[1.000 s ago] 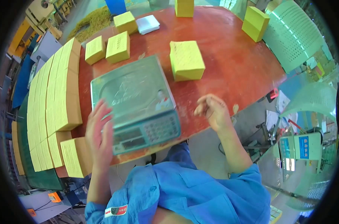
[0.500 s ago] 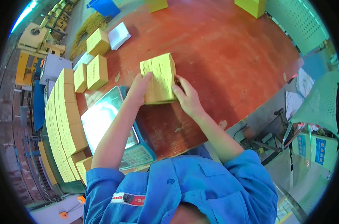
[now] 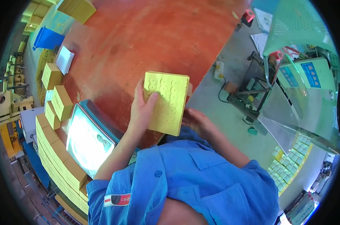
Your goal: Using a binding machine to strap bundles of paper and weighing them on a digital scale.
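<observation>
While left hand point(image 3: 141, 112) clasps yellow stack point(image 3: 166, 102) | right hand point(image 3: 200, 123) seemingly supports its underside | scale point(image 3: 88, 139) beside

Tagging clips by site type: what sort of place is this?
Likely a factory packing or weighing station: long rows of yellow stacks beside a weighing scale on a red worktable, with machinery on the concrete floor.
</observation>
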